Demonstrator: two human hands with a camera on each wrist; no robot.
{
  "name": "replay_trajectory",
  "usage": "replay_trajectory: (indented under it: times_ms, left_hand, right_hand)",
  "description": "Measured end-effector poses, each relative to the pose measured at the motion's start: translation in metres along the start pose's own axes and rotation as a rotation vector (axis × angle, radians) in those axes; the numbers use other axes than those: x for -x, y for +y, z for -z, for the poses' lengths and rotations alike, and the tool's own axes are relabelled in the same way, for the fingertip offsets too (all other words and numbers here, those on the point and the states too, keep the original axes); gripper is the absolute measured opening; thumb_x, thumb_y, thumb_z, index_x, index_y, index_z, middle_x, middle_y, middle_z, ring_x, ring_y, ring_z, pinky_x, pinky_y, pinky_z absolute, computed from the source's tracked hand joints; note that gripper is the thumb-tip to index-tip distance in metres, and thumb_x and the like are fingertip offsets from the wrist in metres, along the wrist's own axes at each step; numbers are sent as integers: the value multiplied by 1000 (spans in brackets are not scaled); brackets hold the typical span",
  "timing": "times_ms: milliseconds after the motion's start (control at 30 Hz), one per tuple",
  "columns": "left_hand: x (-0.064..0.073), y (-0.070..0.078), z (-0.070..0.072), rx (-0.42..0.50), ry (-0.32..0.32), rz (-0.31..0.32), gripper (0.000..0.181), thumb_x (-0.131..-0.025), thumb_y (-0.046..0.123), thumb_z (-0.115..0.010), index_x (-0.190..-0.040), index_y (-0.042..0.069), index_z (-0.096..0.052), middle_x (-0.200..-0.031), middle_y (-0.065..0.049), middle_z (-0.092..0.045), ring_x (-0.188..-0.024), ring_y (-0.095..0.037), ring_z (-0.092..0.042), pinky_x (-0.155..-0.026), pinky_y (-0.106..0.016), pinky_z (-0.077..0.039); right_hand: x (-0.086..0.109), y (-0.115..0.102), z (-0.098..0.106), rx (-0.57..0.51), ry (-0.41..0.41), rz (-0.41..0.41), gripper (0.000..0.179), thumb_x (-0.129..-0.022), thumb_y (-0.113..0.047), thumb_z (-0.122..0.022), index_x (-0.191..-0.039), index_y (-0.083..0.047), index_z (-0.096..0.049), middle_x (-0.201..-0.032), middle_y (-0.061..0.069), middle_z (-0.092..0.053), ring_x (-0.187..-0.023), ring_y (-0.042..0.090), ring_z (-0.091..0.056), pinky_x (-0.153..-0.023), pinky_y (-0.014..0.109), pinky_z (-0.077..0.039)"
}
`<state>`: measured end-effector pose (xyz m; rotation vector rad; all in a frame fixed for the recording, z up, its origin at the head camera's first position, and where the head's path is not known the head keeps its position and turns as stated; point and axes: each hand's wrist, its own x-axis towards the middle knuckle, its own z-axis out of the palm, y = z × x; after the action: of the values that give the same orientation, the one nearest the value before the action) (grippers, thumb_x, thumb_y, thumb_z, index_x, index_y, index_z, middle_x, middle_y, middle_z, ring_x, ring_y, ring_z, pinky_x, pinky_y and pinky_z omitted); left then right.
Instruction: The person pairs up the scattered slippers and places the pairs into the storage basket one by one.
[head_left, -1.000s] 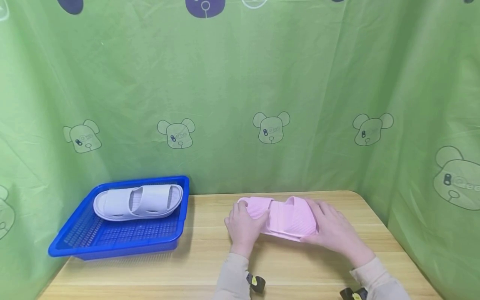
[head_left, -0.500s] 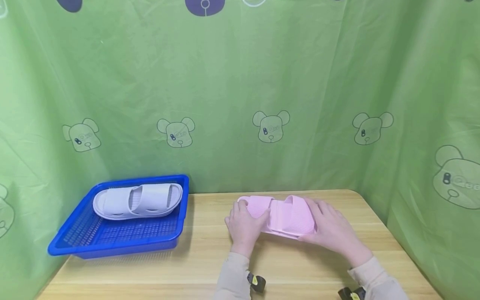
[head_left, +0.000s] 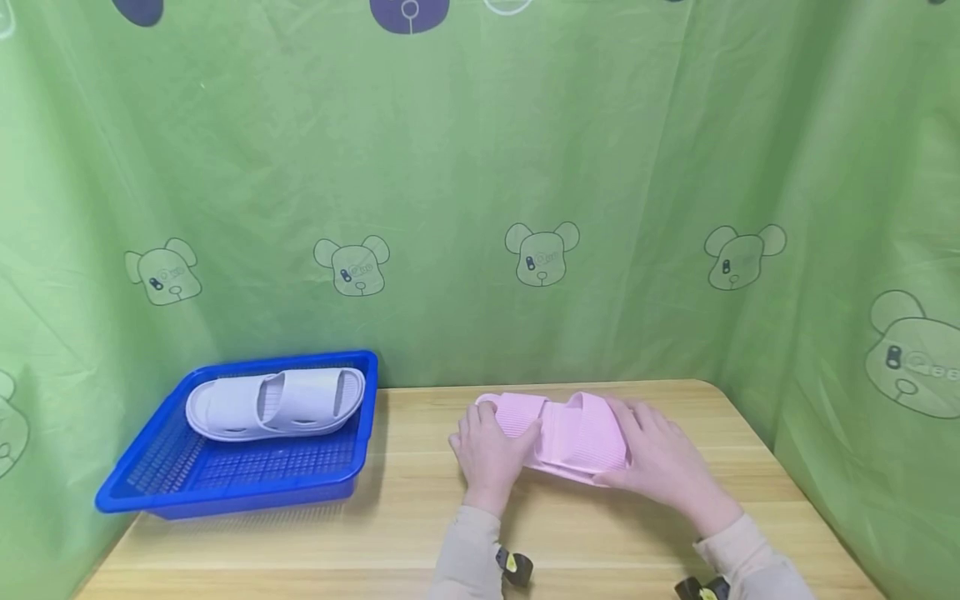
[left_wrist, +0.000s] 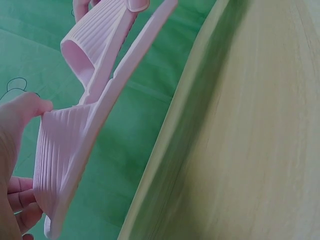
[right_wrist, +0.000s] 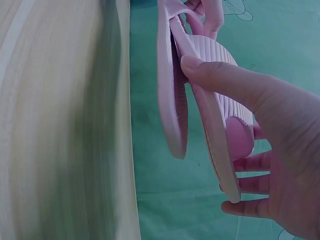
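Note:
A pair of pink slippers with ribbed straps is held above the table, one slipper partly overlapping the other. My left hand (head_left: 489, 454) grips the left slipper (left_wrist: 62, 155) around its strap, thumb on the strap's near edge and fingers at the far side. At the other end, my right hand (head_left: 667, 458) holds the right slipper (right_wrist: 215, 120), with the thumb on the sole's edge and the fingers behind it. In the right wrist view the two soles lie close together at the top and spread apart lower down. Part of the overlap is hidden.
A blue plastic basket (head_left: 251, 502) stands on the left of the wooden table (head_left: 405, 533). Inside it lies a pair of pale lilac slippers (head_left: 311, 398), set toward the back. Green curtain (head_left: 450, 325) with bear prints hangs behind and at both sides.
My right hand and its slipper have shifted very slightly left, toward the left hand. The left hand keeps almost the same place. The basket has not moved.

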<state>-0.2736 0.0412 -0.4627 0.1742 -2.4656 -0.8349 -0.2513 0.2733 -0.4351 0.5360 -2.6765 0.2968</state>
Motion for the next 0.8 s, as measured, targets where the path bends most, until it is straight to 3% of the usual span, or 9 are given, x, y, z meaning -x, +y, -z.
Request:
replay_trajectory:
  times_ms: [800]
  left_hand:
    - [3,3,-1,-10,11,-21,71,-67,68,-73,-109,13,-58,-103,-1,-60,-89,-18,-56,-75,-33,-33]
  right_hand:
    - [-1,-5,-3,22,16,4,115,-54,-65,-84,-145,-11,-39,-126,21,-54,-108,40,-57,-85,61,-49]
